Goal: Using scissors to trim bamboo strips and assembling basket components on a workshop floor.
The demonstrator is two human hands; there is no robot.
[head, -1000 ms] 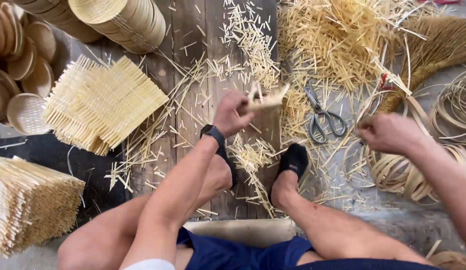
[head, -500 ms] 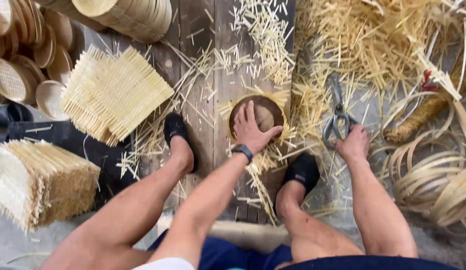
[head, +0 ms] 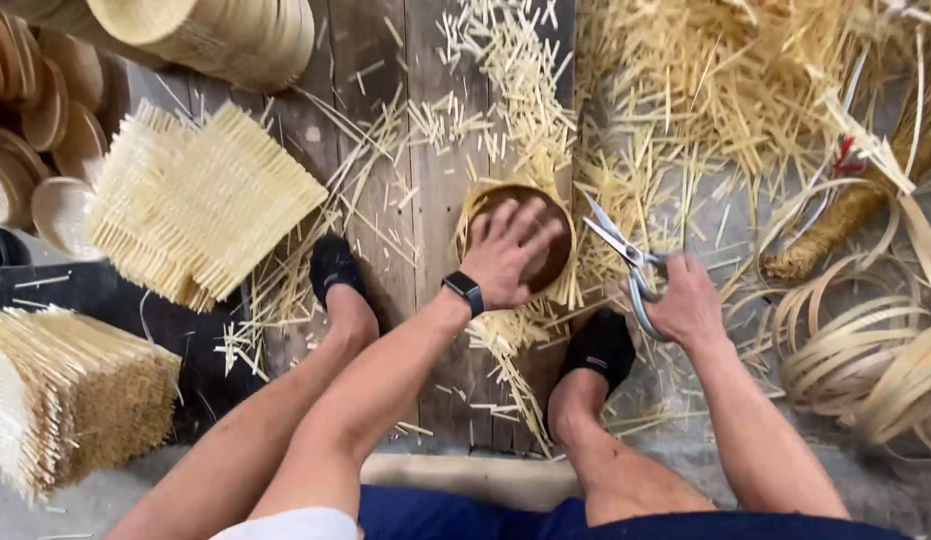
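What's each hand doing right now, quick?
Left hand: open, fingers spread, pressing flat on the round brown mould.
Right hand: closed around the handles of the scissors.

The left hand (head: 513, 250) lay spread, palm down, on a round brown mould (head: 521, 235) with a woven mat pressed beneath it, strips sticking out round the rim. The right hand (head: 688, 305) gripped scissors (head: 626, 255), blades parted and pointing toward the mould. Both black-socked feet rested on the plank floor (head: 436, 150) either side of the work. Cut strips (head: 506, 80) littered the boards. Square woven mats (head: 201, 200) lay to the left, stacked baskets (head: 216, 35) above them, and coiled bands (head: 866, 350) sat at the right.
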